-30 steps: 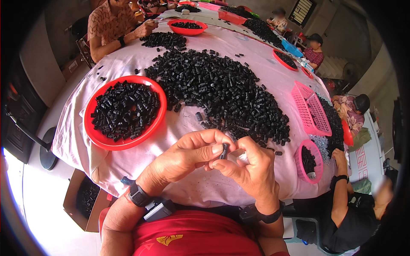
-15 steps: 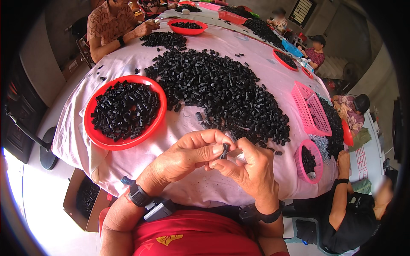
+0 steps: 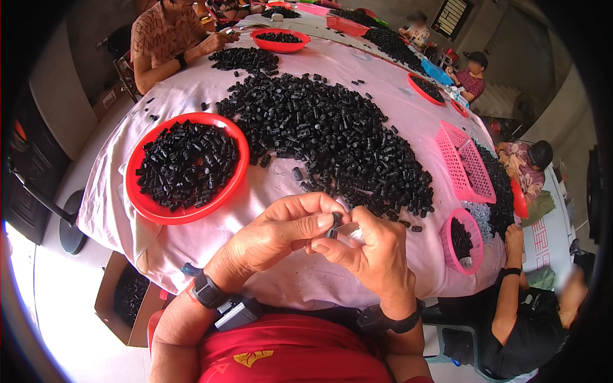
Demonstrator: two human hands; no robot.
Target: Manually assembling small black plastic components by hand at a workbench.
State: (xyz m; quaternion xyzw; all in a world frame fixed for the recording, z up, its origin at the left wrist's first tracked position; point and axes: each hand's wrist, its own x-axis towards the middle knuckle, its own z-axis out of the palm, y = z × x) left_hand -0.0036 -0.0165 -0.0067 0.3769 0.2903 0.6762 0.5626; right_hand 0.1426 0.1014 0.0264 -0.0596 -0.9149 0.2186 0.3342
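Between my two hands, above the near part of the table, is a small black cylindrical plastic piece (image 3: 333, 226). My left hand (image 3: 281, 230) pinches it between thumb and fingertips. My right hand (image 3: 367, 246) meets it from the other side, thumb and curled fingers pressed close. Something whitish and translucent (image 3: 355, 235) shows by the right fingers; its kind is not clear. Just beyond my hands spreads a big heap of similar black pieces (image 3: 325, 131). A round red tray (image 3: 135, 191) filled with such pieces stands to the left.
A pink slatted basket (image 3: 461, 167) and a round pink basket (image 3: 449, 252) stand at the right on the pink tablecloth (image 3: 274, 281). On the floor at left is a cardboard box (image 3: 110, 290). Co-workers sit around, one nearby on the right (image 3: 530, 325).
My right hand has shifted slightly left, its thumb and fingers closer to the black piece. The piece has tilted a little; my left hand is nearly still.
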